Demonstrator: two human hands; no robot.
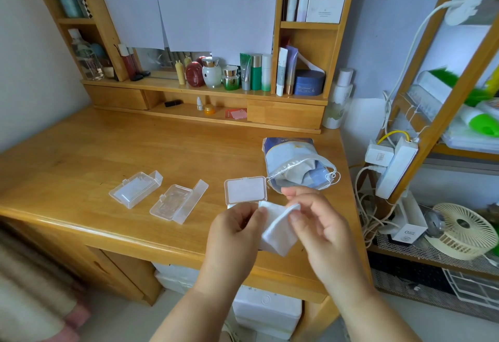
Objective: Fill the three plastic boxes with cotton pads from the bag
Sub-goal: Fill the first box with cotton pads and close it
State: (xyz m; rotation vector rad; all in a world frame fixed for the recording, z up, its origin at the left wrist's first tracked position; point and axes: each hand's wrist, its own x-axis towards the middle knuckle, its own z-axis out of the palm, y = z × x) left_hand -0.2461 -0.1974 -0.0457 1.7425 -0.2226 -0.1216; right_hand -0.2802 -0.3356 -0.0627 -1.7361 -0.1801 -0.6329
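At lower centre of the frame, the left hand and right hand both pinch a small stack of white cotton pads between curled fingers, above the counter edge. Just behind them stands an open plastic box, with the drawstring bag beside it at right. Two more open clear boxes lie left of centre.

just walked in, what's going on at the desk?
A person is holding a small stack of white cotton pads in both hands, left hand and right hand, above the desk's front edge. The open bag lies beyond them, beside a closed box showing white inside. Two more clear boxes lie open and look empty.
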